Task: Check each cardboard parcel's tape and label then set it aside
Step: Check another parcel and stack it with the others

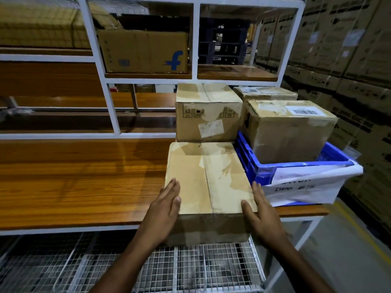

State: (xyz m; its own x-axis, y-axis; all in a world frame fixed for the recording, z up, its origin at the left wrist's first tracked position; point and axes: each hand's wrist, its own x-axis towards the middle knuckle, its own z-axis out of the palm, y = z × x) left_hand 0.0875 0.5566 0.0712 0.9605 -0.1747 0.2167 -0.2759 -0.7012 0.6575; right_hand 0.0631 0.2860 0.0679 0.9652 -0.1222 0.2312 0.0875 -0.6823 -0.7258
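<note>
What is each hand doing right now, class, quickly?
Left hand: open, straight fingers pressed flat against the left side of the tan taped cardboard parcel.
Right hand: open, fingers straight along the parcel's right side, thumb on top.

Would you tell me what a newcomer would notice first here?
Two hands, left hand and right hand, press flat on a taped parcel at the wooden bench's front edge. To its right, a blue bin holds a labelled box.
</note>
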